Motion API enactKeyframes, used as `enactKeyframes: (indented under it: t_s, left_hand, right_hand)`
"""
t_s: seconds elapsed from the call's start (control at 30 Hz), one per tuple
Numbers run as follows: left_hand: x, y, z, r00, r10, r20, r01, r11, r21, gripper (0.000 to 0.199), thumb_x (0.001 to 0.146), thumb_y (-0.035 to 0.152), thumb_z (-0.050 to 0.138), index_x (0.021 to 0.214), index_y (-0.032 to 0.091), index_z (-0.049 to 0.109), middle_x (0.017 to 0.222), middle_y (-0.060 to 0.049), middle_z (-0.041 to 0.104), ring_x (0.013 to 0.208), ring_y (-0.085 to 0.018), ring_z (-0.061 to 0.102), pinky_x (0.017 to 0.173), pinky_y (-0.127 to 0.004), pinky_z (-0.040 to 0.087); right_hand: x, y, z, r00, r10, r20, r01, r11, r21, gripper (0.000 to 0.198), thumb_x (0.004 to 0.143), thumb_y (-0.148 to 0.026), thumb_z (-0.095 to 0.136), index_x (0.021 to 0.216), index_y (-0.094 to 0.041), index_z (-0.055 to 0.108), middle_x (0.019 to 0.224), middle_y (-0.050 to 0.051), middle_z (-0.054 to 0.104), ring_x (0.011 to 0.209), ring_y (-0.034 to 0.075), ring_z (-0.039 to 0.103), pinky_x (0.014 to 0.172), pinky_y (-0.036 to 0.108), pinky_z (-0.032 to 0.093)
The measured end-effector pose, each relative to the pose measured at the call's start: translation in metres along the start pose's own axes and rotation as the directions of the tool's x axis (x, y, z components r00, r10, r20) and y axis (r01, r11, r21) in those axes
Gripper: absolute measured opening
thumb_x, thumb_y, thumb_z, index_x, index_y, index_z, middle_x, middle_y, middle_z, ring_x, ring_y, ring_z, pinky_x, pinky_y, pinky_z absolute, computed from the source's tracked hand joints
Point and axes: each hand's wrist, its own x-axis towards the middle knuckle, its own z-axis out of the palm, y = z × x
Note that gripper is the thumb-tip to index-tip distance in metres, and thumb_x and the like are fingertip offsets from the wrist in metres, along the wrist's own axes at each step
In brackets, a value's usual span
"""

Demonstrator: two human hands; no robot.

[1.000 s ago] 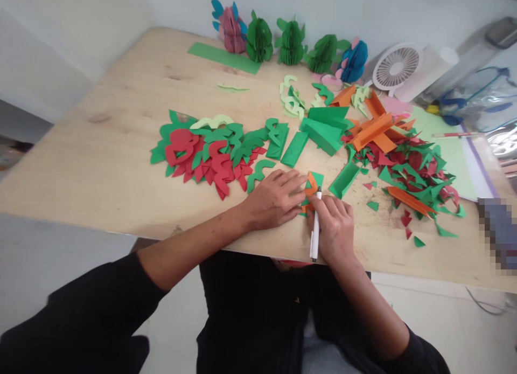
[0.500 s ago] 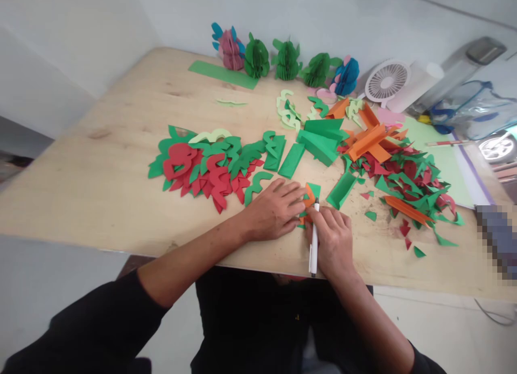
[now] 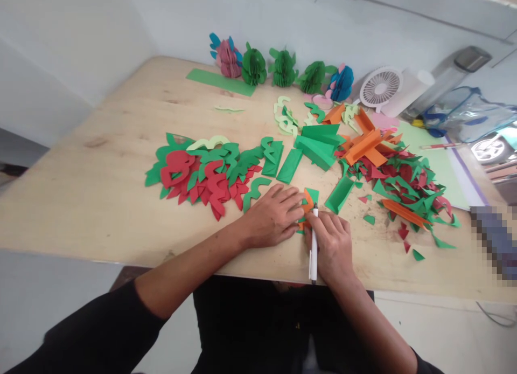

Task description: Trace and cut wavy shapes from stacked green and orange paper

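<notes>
My left hand [image 3: 271, 217] lies flat with its fingers stretched out, pressing on a small orange paper cutout [image 3: 308, 201] at the table's front. Under the cutout is a green paper piece [image 3: 314, 194], mostly covered by the hands. My right hand [image 3: 333, 247] is closed around a white pen [image 3: 314, 250], its tip end beside the orange cutout. Just left of my left hand lies a wavy green cutout [image 3: 253, 192]. To the right of the pen sits a folded green strip [image 3: 340, 194].
Red cutouts [image 3: 216, 185] and green ones [image 3: 161, 161] are heaped on the left. Scraps [image 3: 407, 180] and folded orange strips [image 3: 365, 146] cover the right. Along the wall stand folded paper figures [image 3: 283, 69], a white fan [image 3: 381, 88] and a bottle [image 3: 448, 83].
The view has tilted slightly, so the table appears a little lower. Both hands, the pen and the orange cutout keep nearly the same places.
</notes>
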Motion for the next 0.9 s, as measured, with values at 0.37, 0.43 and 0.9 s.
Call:
enactKeyframes:
  t_s: [0.37,0.43,0.9]
  left_hand:
    - [-0.001,0.001,0.001,1.000,0.012,-0.025,-0.010,0.998,0.062,0.022,0.093,0.031,0.050,0.100,0.015,0.064,0.135,-0.018,0.056,0.129,-0.033,0.047,0.106,-0.052,0.037]
    - [-0.001,0.001,0.000,1.000,0.014,-0.015,-0.013,0.998,0.060,0.022,0.092,0.031,0.051,0.100,0.015,0.063,0.135,-0.018,0.056,0.129,-0.034,0.047,0.106,-0.053,0.037]
    - [-0.001,0.000,0.000,0.999,0.011,0.034,-0.011,1.000,-0.015,0.023,0.093,0.029,0.050,0.104,0.013,0.063,0.138,-0.021,0.053,0.135,-0.033,0.044,0.110,-0.056,0.034]
  right_hand:
    - [0.022,0.009,-0.026,0.943,0.326,0.063,-0.306,0.779,0.547,0.034,0.097,-0.041,0.046,0.117,-0.024,0.068,0.090,0.005,0.074,0.076,0.018,0.068,0.073,0.032,0.053]
    - [0.032,0.013,-0.029,0.913,0.397,0.094,-0.366,0.693,0.621,0.039,0.096,-0.046,0.043,0.109,-0.023,0.072,0.079,0.003,0.071,0.067,0.016,0.064,0.066,0.031,0.053]
    - [0.061,0.028,-0.005,0.827,0.421,0.373,-0.534,0.378,0.756,0.022,0.081,-0.036,0.058,0.096,-0.020,0.059,0.075,0.002,0.071,0.068,0.017,0.068,0.064,0.029,0.052]
